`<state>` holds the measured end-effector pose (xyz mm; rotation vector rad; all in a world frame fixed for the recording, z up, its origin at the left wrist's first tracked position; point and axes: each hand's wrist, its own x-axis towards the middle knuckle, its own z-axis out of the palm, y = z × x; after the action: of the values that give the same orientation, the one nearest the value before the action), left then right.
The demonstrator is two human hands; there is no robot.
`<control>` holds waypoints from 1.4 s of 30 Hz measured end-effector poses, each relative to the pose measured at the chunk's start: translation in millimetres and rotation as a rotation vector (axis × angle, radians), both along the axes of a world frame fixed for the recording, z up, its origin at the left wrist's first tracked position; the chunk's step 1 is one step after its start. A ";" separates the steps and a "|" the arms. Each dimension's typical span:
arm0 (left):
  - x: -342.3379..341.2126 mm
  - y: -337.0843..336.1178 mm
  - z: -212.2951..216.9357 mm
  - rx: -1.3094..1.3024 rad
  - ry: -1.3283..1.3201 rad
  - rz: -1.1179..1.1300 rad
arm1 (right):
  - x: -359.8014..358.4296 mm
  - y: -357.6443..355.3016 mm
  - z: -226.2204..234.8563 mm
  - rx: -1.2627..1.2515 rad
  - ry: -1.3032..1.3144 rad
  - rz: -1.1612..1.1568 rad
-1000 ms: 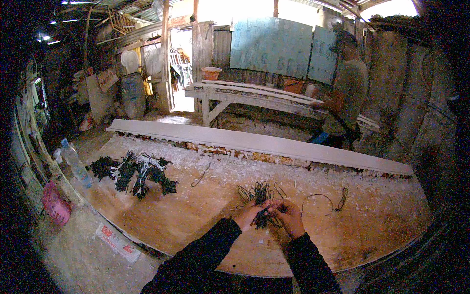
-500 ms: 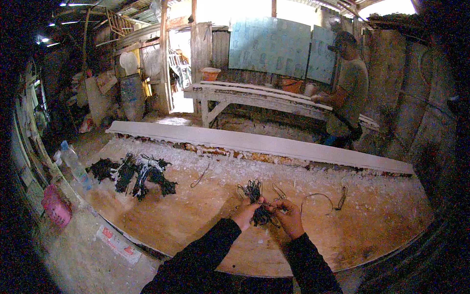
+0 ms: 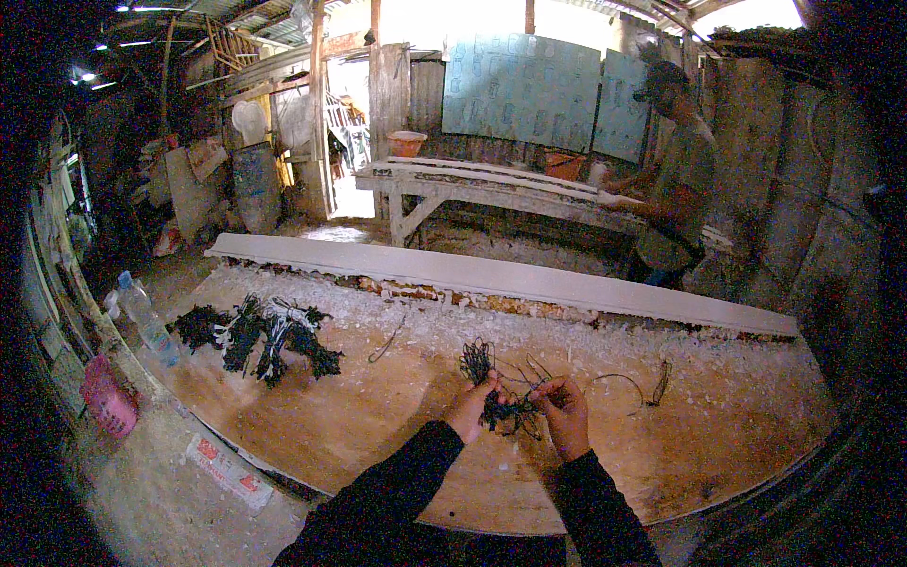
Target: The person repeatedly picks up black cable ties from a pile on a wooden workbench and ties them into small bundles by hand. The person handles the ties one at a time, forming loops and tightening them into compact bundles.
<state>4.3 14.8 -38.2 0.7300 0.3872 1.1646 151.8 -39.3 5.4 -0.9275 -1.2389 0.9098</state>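
Observation:
My left hand (image 3: 470,409) is closed around the middle of a bundle of dark cords (image 3: 478,357), whose looped ends stick out above and below the grip. Close by on the right, my right hand (image 3: 564,416) pinches a thin dark strand running from that bundle, thumb and fingertips together. Both hands are just above the wooden board. Farther left lie several tied bundles of black and white cords (image 3: 274,342), side by side. A loose strand (image 3: 385,342) rests between them and my left hand. Right of my right hand, a curved cord (image 3: 658,383) lies on the board.
A long white moulding (image 3: 472,271) runs along the back of the crumb-strewn wooden tabletop (image 3: 378,425). Beyond the left edge are a plastic bottle (image 3: 142,317) and a pink container (image 3: 109,397). Across the room a person (image 3: 680,161) stands at a whitened bench (image 3: 453,187).
My right hand has drawn slightly away from the bundle, with a strand stretched between. The bundle has tilted a little left in my left hand. The person's arms at the far bench have shifted.

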 end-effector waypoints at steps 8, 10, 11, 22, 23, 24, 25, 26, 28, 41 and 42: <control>-2.3 -12.7 9.3 0.128 0.223 0.012 | -11.0 -4.1 3.1 -0.038 0.045 -0.021; -3.3 -15.8 13.7 0.155 0.244 0.013 | -14.5 -10.3 11.1 -0.062 0.072 -0.105; -3.2 -16.3 14.9 0.146 0.238 0.007 | -16.0 -13.5 15.1 -0.074 0.086 -0.147; 0.0 -6.7 1.3 -0.061 0.019 -0.146 | -29.9 -27.8 26.8 -0.148 0.314 0.066; -0.8 -8.5 3.3 -0.100 0.020 -0.161 | -30.1 -28.5 25.3 -0.165 0.295 0.103; -1.4 -10.4 5.8 -0.116 -0.009 -0.187 | -29.7 -28.1 23.9 -0.086 0.090 0.049; -2.0 -11.9 8.5 -0.122 0.043 -0.165 | -29.4 -26.4 22.5 -0.006 -0.115 -0.005; -2.2 -13.6 11.0 -0.106 0.066 -0.156 | -28.9 -23.5 21.5 0.073 -0.320 -0.059; -1.7 -15.2 14.7 -0.089 0.094 -0.128 | -27.3 -21.7 19.0 0.081 -0.267 -0.009; -7.1 2.1 12.2 -0.209 -0.080 0.055 | -21.9 -31.0 41.7 -0.151 -0.115 0.091; -9.9 4.5 12.8 -0.201 -0.091 0.073 | -19.1 -28.7 40.3 -0.108 -0.253 -0.007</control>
<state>-5.6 19.4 -25.3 0.4897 0.4503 1.2036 132.7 -68.0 45.7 -1.1598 -1.4103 0.8800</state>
